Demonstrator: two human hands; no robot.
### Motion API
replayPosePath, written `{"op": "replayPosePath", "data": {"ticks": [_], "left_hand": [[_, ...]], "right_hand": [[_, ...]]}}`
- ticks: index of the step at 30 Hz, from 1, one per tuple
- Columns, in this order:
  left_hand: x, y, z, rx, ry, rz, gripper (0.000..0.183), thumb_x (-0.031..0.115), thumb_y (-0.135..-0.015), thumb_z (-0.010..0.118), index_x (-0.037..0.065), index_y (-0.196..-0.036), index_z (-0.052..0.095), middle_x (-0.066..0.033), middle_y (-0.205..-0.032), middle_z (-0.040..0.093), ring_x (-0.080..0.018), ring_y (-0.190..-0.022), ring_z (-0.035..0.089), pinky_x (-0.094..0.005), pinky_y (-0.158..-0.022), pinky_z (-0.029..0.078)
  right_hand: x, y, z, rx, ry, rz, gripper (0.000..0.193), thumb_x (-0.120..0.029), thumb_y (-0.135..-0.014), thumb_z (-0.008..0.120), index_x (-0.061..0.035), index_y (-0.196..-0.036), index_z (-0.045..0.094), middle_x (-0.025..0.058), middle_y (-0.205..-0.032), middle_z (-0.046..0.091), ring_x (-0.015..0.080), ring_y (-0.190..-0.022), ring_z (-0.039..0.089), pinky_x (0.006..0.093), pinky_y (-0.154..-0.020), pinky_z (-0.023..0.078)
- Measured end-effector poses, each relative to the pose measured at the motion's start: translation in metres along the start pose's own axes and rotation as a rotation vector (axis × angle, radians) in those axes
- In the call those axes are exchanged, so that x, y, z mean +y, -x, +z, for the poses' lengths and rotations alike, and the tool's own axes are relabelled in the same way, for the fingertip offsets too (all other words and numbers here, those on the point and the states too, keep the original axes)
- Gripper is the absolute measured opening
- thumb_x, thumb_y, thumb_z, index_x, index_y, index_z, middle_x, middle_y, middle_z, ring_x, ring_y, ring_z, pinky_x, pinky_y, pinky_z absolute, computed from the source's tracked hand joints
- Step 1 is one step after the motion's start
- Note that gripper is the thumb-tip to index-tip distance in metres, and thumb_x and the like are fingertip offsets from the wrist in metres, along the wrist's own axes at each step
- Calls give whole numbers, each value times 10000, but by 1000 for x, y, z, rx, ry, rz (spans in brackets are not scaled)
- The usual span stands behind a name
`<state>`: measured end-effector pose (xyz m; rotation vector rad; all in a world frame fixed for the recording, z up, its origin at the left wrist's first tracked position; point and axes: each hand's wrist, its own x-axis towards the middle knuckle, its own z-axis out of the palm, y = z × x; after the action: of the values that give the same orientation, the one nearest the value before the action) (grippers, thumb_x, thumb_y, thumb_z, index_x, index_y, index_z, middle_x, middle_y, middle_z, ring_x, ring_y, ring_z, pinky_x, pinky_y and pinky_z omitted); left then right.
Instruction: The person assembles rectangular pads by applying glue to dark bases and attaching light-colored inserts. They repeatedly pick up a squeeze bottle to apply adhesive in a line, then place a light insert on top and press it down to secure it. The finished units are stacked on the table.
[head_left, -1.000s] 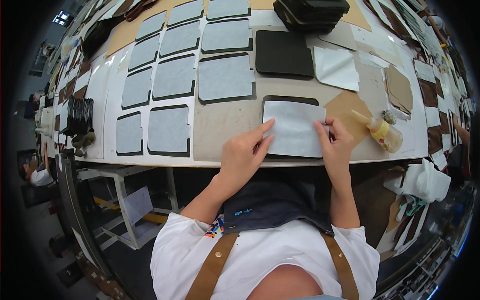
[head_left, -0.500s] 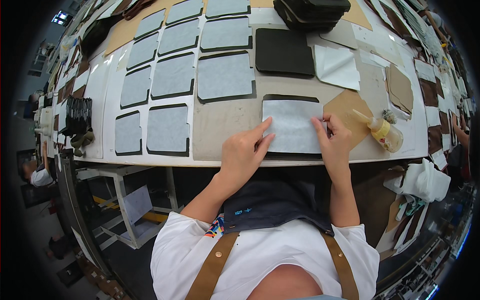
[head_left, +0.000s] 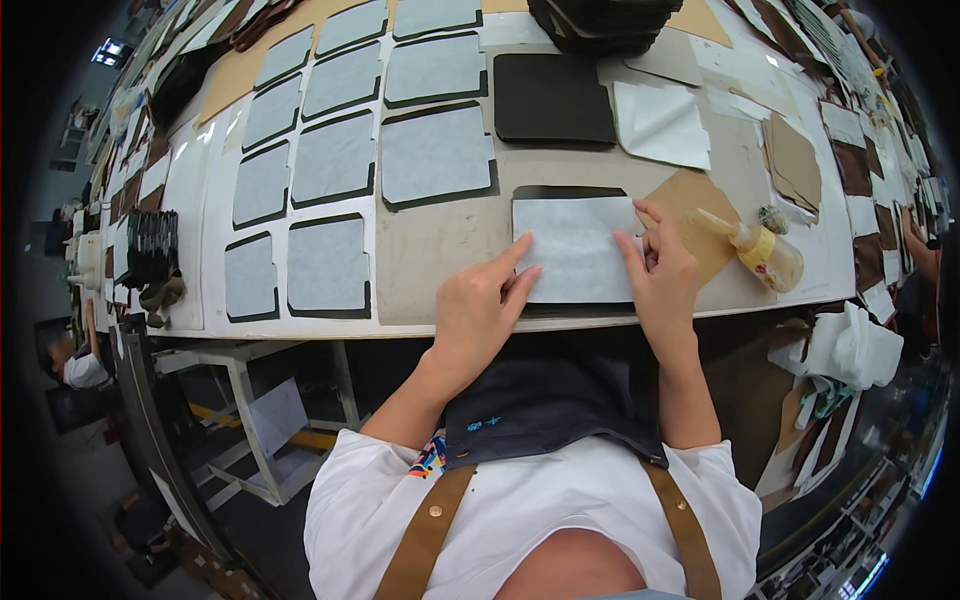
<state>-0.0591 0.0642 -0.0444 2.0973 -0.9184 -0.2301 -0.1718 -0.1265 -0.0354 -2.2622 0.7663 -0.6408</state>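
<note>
A pale grey-white sheet (head_left: pixel 572 250) lies flat over a black panel (head_left: pixel 570 192), whose dark edges show above and below it. My left hand (head_left: pixel 482 305) touches the sheet's left edge with index finger and thumb stretched apart, the other fingers curled under. At the right edge, the thumb of my right hand (head_left: pixel 662 262) rests on the sheet while the index finger reaches to the upper right corner. Neither hand is closed round anything. Rows of similar black panels with pale sheets (head_left: pixel 435 155) lie to the left.
Beyond the sheet are a black stack (head_left: pixel 605 22), a flat black panel (head_left: pixel 553 100) and white sheets (head_left: pixel 662 125). A yellowish squeeze bottle (head_left: pixel 768 258) lies at right beside brown paper (head_left: pixel 690 215). The table's front edge (head_left: pixel 420 330) runs below my hands.
The whole view has shifted slightly. My right index finger now stretches out to the sheet's upper right corner; the sheet and my left hand stay nearly the same.
</note>
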Motion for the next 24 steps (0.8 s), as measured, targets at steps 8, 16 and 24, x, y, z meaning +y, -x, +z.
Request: {"op": "replayPosePath", "data": {"ticks": [8,16,24], "left_hand": [[2,0,0,-15,17,-21,384,139,-916,757,42,-1284,702,-87,-631,581,-207,-541,535,-344,-548,441],[0,1,3,7,12,-12,378,128,-922,757,54,-1289,709,-47,-582,512,-110,-499,450,-278,-517,405],[0,2,2,6,-2,-10,381,138,-922,759,56,-1291,708,-48,-584,518,-126,-497,457,-286,-518,409]], "right_hand": [[8,0,3,38,151,-225,168,-99,-887,743,-76,-1053,732,96,-801,683,289,-726,629,413,-714,491],[8,-2,3,41,174,-246,184,-81,-881,754,-61,-1063,758,96,-758,648,225,-632,571,353,-626,467],[8,-3,2,5,177,-237,184,-93,-886,746,-60,-1067,742,109,-739,628,263,-665,586,387,-647,470]]}}
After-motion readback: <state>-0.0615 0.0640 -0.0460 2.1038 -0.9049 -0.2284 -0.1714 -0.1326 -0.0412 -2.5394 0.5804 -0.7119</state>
